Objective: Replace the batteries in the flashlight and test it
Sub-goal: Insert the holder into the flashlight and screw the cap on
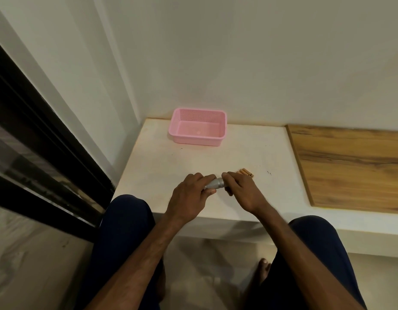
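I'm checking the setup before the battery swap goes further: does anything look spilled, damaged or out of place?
Nothing stands out. The left hand and right hand grip the silver flashlight over the white table, the batteries lie together just beyond the right hand, and the pink basket sits upright by the wall.

- Dim, warm indoor light, even and diffuse; the wall reads grey-white with no bright patch.
- Shadows are faint: a soft smudge on the counter beneath the left hand and right hand; the space under the counter is darker.
- A small pale highlight sits on the flashlight; no glare elsewhere.
- The glass at left gives dull, murky reflections.
- Wide-angle bending: the black frame and the counter's front edge bow toward the borders.
- Detail is soft throughout; the batteries look smeared, the legs nearly featureless dark.
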